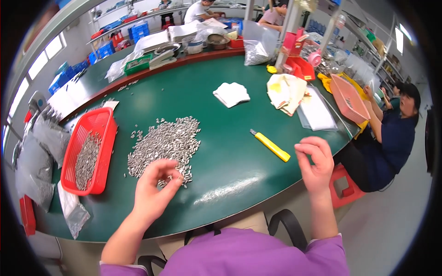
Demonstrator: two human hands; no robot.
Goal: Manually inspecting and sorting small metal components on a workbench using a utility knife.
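My left hand (159,186) is over the near edge of a heap of small silvery metal pieces (161,142). Its thumb and fingers curl into a ring with the tips close together; anything between them is too small to make out. To the right, my right hand (316,163) is raised near the table's front edge, thumb and forefinger bent into a pinch. Whether a small piece sits in that pinch cannot be seen. Between the hands, nearer the right one, lies a yellow utility knife (271,146) on the green tabletop (221,165).
A red basket (109,142) with more metal pieces stands left, beside filled plastic bags (34,161). White pads (231,94), stained cloths (286,92) and a stack of white sheets (317,110) lie farther back. At right, a co-worker (391,133) sits by a pink basket (348,99).
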